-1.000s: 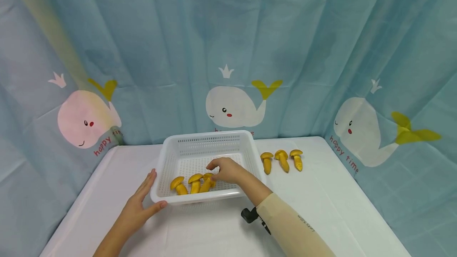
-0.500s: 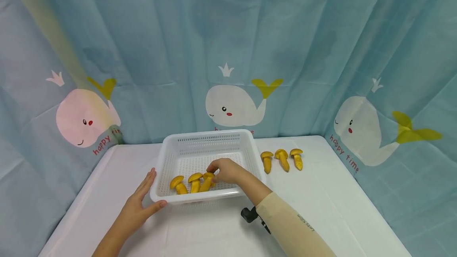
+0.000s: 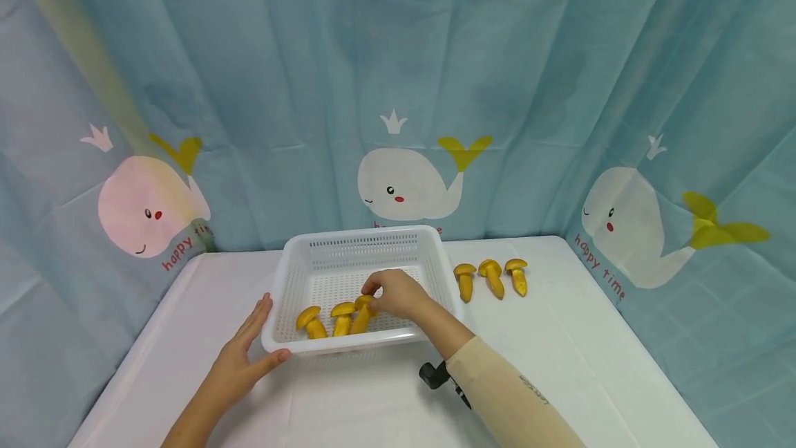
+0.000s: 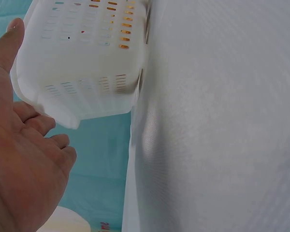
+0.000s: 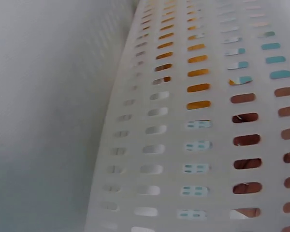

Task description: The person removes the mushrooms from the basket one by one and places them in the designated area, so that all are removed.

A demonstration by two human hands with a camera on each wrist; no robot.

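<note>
A white perforated basket holds several yellow mushrooms on its near side. My right hand reaches over the basket's near rim and pinches the rightmost mushroom near its cap, partly hiding it. To the left of that one lie a mushroom and another. My left hand rests against the basket's left corner, fingers straight along the side, thumb at the front rim. The left wrist view shows that hand beside the basket wall. Only the slotted basket wall fills the right wrist view; mushroom yellow shows through.
Three yellow mushrooms lie in a row on the white table, right of the basket. A blue curtain with printed whales surrounds the table's back and sides. A black device sits under the right forearm.
My right hand has risen slightly, and the mushroom at its fingers has moved up a little with it. The neighbouring mushroom has shifted slightly right. My left hand stays at the corner.
</note>
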